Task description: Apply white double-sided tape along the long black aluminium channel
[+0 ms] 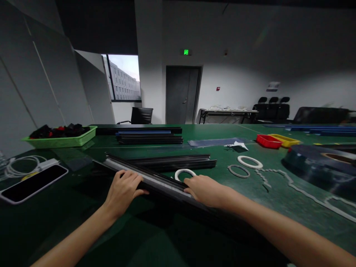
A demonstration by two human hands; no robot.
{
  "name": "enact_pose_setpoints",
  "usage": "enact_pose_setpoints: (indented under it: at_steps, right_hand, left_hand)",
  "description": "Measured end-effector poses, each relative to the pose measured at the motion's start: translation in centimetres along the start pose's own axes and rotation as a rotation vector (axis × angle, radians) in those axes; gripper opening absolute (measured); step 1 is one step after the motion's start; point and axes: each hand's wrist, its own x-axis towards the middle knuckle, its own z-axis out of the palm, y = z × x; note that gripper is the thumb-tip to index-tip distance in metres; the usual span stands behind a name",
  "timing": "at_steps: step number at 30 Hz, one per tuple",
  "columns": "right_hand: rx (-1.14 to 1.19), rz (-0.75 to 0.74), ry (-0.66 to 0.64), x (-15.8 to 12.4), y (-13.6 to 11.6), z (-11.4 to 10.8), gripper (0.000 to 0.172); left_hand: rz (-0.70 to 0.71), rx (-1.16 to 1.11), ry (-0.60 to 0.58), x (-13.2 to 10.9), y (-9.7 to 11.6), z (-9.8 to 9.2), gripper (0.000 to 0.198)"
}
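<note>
Green surface [278, 198]: one long black strip [161, 182], pale along its inside, slanting across the middle toward the near edge, in both my hands. My left hand [124, 189]: fingers curled over the strip, thumb on its near side, pinching it. My right hand [205, 190]: fingers bent around the strip, nearer the right edge. Just beyond: one white ring [184, 170]. Left edge: one phone [35, 183]. Far left corner: one green basket [80, 140].

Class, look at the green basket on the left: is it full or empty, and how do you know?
Full, apparently: dark items heap above the rim of the green basket.
</note>
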Motion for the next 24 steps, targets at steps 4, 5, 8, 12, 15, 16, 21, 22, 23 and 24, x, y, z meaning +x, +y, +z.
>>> enact_pose_setpoints:
  at_steps: [4,5,8,12,15,16,21,22,23,24]
  right_hand:
    - [-0.015,-0.012,-0.005,0.0,-1.0,-0.3,0.029]
    - [-0.012,-0.017,-0.008,0.0,-1.2,-0.3,0.028]
    - [0.004,-0.020,0.016,0.0,-1.4,-0.1,0.028]
    - [0.027,-0.027,0.058,0.0,-1.2,0.6,0.028]
    - [0.027,-0.028,0.048,0.0,-1.2,1.0,0.028]
    - [0.022,-0.024,0.043,0.0,-1.2,1.0,0.028]
    - [-0.017,0.012,0.017,-0.2,-1.0,0.7,0.029]
    - [-0.026,0.018,0.006,-0.3,-0.8,0.6,0.028]
    - [-0.035,0.024,-0.004,-0.3,-0.5,0.5,0.028]
    - [-0.044,0.028,-0.015,-0.4,-0.2,0.5,0.027]
  left_hand:
    - [-0.061,-0.005,-0.013,-0.1,-0.3,0.8,0.026]
    - [-0.066,-0.003,-0.014,-0.2,-0.3,1.1,0.027]
    - [-0.087,0.012,-0.028,-0.4,-0.5,1.7,0.028]
    - [-0.119,0.036,-0.031,-0.5,-0.4,2.0,0.031]
    - [-0.110,0.053,-0.032,-0.6,-0.3,1.9,0.033]
    - [-0.105,0.055,-0.034,-0.6,-0.4,1.9,0.034]
    - [-0.080,0.026,-0.026,-0.4,-0.1,1.5,0.033]
    - [-0.075,0.012,-0.019,-0.4,0.0,1.4,0.032]
    - [-0.068,-0.003,-0.014,-0.3,0.2,1.3,0.031]
    - [-0.058,-0.018,-0.012,-0.3,0.4,1.2,0.030]
